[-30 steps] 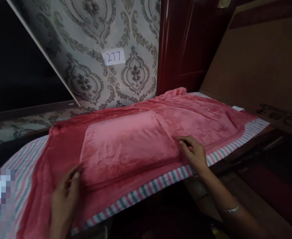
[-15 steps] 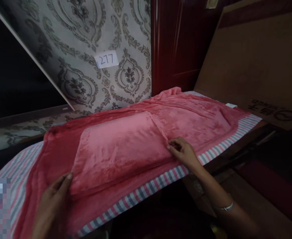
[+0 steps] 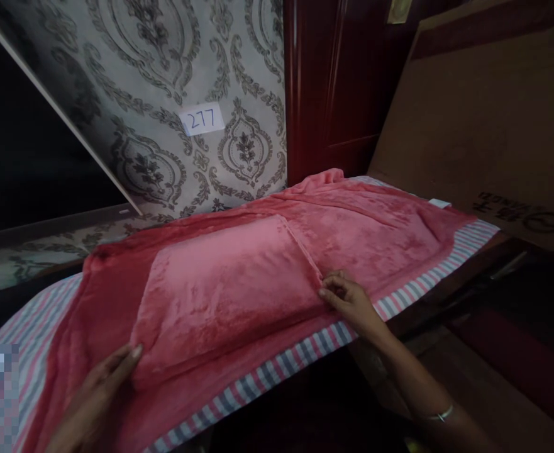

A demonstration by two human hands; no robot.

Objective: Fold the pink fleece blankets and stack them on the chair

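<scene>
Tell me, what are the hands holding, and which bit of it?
Both hold the folded pink blanket: the right hand pinches its near right corner, and the left hand touches its near left corner, though a firm grip there cannot be told.

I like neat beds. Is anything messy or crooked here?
Yes. The pink blanket is bunched up at its far corner by the door, and its folded panel lies slanted to the striped sheet edge.

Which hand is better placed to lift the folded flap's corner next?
Probably right: the right hand pinches the folded flap at its near corner; the left hand lies flat beside it.
</scene>
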